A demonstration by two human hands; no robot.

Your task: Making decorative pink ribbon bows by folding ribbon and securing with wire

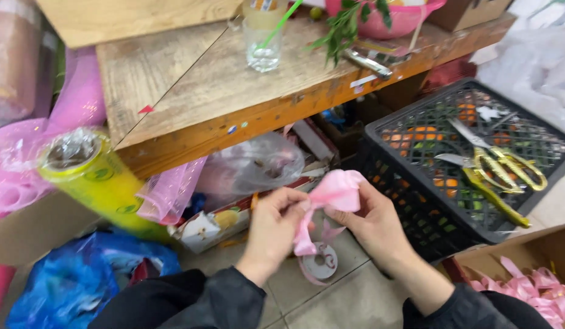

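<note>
Tiled floor under wooden bench, your left hand (275,222) and right hand (370,222) pinching pink ribbon (336,192) between them, spool (319,262) below partly hidden.

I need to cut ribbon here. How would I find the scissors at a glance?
Look right of the wooden table to the black plastic crate. The scissors lie on its top: gold handles, steel blades, the only metal tool there.

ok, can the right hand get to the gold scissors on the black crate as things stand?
Probably yes, once freed: the gold scissors lie uncovered on top of the black crate, just beside the right hand, but both hands are pinching the pink ribbon.
</note>
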